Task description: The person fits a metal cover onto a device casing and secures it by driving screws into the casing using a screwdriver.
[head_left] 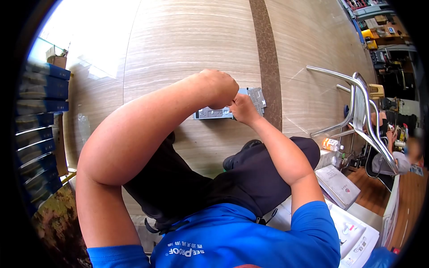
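Observation:
A flat silvery metal device (213,113) with slots and cutouts lies on the tiled floor in front of me. Over its middle and left part, my left hand (219,89) is curled, its fingers mostly hidden behind the back of the hand. My right hand (243,108) is closed at the device's middle, close against the left fingertips. Something small and dark shows between the two hands, too small to identify. The perforated right end of the device shows beyond my right hand.
Blue boxes (44,94) are stacked at the left. A metal-framed chair (359,102) stands at the right, near an orange-labelled bottle (331,144) and a white box (338,185). Another person (391,163) sits at the far right. My bent knees are close below the device.

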